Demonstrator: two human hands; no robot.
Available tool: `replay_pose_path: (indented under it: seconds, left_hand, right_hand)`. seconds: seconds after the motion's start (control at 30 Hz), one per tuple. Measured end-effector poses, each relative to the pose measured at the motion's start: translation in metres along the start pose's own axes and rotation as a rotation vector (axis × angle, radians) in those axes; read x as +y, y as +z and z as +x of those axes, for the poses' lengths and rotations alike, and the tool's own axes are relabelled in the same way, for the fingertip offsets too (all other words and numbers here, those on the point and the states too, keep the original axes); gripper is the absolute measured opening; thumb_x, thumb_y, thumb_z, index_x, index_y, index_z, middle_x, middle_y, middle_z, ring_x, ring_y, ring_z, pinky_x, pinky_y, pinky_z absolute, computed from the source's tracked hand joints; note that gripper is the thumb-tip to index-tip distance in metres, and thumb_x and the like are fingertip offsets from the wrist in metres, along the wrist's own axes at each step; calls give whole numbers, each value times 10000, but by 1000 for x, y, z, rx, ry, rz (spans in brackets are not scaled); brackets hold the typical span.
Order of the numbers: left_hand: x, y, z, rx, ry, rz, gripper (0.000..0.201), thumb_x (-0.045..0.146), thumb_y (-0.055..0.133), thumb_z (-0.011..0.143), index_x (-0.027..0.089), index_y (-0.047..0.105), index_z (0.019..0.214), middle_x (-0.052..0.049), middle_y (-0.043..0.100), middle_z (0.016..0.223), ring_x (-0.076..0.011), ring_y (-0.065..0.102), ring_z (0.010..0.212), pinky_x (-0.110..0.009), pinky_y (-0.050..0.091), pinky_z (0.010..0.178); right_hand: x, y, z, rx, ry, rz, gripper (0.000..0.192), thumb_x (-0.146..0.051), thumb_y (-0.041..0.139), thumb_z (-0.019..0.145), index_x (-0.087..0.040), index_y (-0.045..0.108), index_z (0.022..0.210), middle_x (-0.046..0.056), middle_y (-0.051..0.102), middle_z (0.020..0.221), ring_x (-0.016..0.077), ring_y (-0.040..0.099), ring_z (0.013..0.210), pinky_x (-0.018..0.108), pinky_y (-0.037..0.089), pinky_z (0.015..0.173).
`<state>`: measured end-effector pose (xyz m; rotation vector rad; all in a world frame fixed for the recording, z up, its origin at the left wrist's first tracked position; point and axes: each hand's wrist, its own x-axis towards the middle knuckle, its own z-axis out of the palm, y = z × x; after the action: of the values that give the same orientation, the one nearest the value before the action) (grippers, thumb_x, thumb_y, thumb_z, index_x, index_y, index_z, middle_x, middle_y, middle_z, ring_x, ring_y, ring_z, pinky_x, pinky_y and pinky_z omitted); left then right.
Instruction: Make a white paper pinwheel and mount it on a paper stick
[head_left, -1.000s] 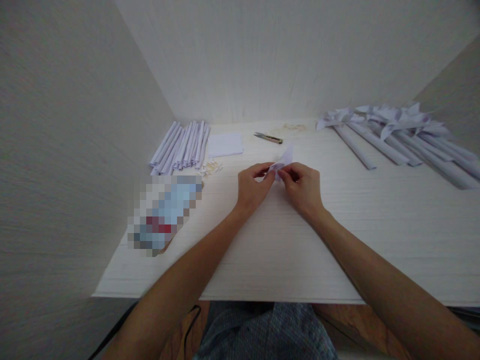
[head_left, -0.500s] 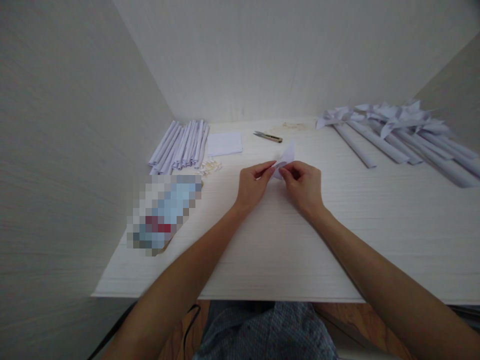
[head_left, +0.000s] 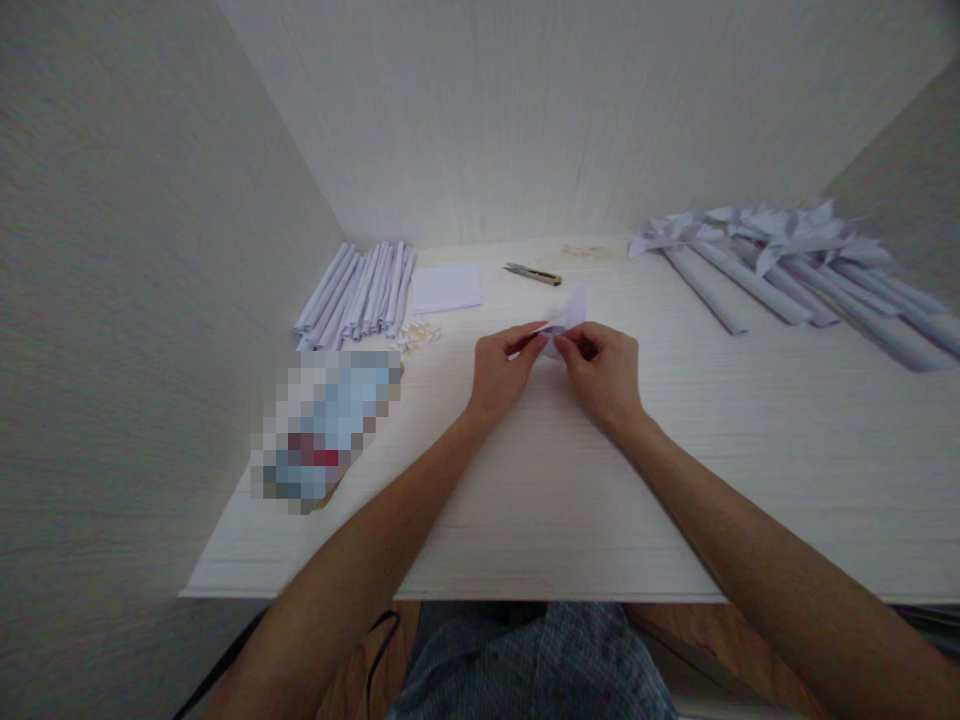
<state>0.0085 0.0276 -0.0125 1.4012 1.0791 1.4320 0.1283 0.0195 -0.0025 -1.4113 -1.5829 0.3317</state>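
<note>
- The left hand (head_left: 501, 372) and the right hand (head_left: 604, 372) met over the middle of the white worktop (head_left: 570, 500), fingertips almost touching.
- Between them sat a small folded piece of pale paper (head_left: 568, 318), its pointed flap rising behind the fingers toward the back wall.
- The left hand's grip was closed on the paper's near left edge, pinched between thumb and forefinger.
- The right hand's grip was likewise closed on the paper's right part, thumb and forefinger pressed together on it, the other fingers curled under.
- Whether the paper touched the worktop could not be told; the hands hid its lower edge.
- At the back left lay a bundle of rolled paper tubes (head_left: 360, 295), side by side, with a flat white sheet (head_left: 447, 288) just beside them.
- Small pale scraps (head_left: 417, 333) lay near the tubes' front end.
- A small pair of snips (head_left: 532, 273) lay behind the hands, well apart from them.
- At the back right lay longer paper rolls with folded tops (head_left: 787, 265), heaped together.
</note>
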Motion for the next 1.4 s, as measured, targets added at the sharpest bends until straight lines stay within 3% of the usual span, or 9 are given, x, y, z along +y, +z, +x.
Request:
replay_pose_path:
  seconds: [0.27, 0.47, 0.73, 0.97, 1.2, 1.4]
  left_hand:
    - [0, 0, 0, -6, 31, 57, 200, 175, 608, 692, 162, 700, 869, -54, 712, 869, -147, 654, 771, -289, 508, 778]
    - [5, 0, -2, -30, 85, 147, 211, 128, 581, 708, 171, 698, 879, -52, 704, 924, -147, 648, 833, -296, 495, 822]
    - [5, 0, -2, -50, 66, 164, 216, 141, 569, 723, 173, 695, 896, -53, 700, 939, -155, 650, 840, -314, 489, 841]
    - [5, -1, -2, -34, 85, 174, 216, 140, 582, 714, 172, 694, 896, -56, 700, 939, -154, 650, 842, -309, 493, 835]
    - [4, 0, -2, -42, 111, 198, 217, 130, 582, 712, 202, 695, 883, -37, 702, 929, -153, 651, 847, -317, 500, 829]
    - [6, 0, -3, -40, 129, 197, 223, 132, 583, 712, 214, 692, 889, -30, 699, 947, -151, 645, 870, -312, 497, 834]
  right_hand:
    - [1, 1, -1, 12, -18, 0, 167, -221, 525, 675, -168, 533, 516, -5, 507, 490, 110, 433, 470, 253, 323, 493]
    - [2, 1, 0, -4, -24, -30, 180, -204, 501, 692, -175, 506, 515, -7, 503, 481, 113, 430, 467, 258, 317, 500]
    - [5, 2, -1, 67, -52, -55, 151, -226, 546, 694, -176, 528, 553, 7, 554, 539, 122, 464, 497, 261, 343, 514]
    - [7, 3, -1, 19, -51, -68, 185, -210, 485, 735, -173, 536, 561, 12, 552, 542, 125, 460, 499, 268, 329, 520]
    - [5, 2, -2, 98, -71, -108, 132, -183, 511, 673, -181, 487, 543, 1, 519, 535, 122, 434, 498, 266, 317, 516]
    - [5, 2, -2, 50, -73, -77, 156, -166, 447, 701, -178, 518, 562, 11, 536, 548, 129, 445, 507, 271, 323, 525]
